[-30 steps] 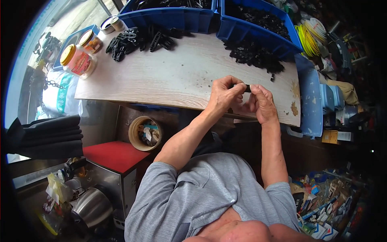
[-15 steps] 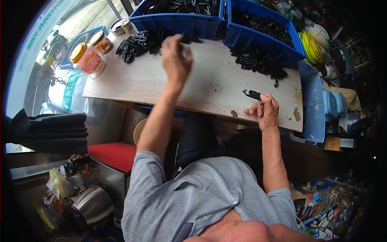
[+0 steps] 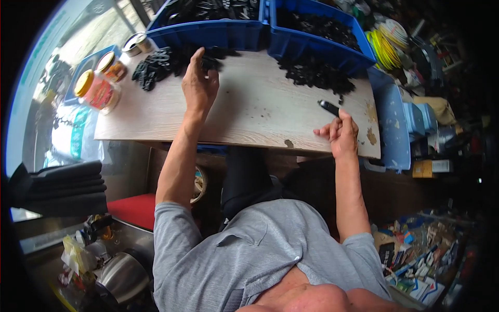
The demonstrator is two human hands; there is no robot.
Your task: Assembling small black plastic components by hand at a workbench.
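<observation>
My right hand (image 3: 343,136), near the table's front right, pinches a small black oblong part (image 3: 329,107) between thumb and index finger. The part points up and to the left, with a light shine on it; its exact kind I cannot make out. My left hand (image 3: 200,89) is raised over the table's left half with its fingers stretched out and thumb apart, and nothing shows in it. Just beyond its fingertips lie loose black pieces (image 3: 221,52). To its left is a heap of black slotted parts (image 3: 150,68).
Two blue bins (image 3: 208,35) (image 3: 317,48) full of black parts line the far edge. Small black pieces (image 3: 317,77) are heaped before the right bin. Lidded jars (image 3: 97,92) and an open tin (image 3: 132,46) stand at the left. A light-blue tub (image 3: 393,125) adjoins the table's right end.
My left hand has come nearer to me, its fingers straightening from a curled pose. The right hand still pinches the black part. The whole view has shifted slightly.
</observation>
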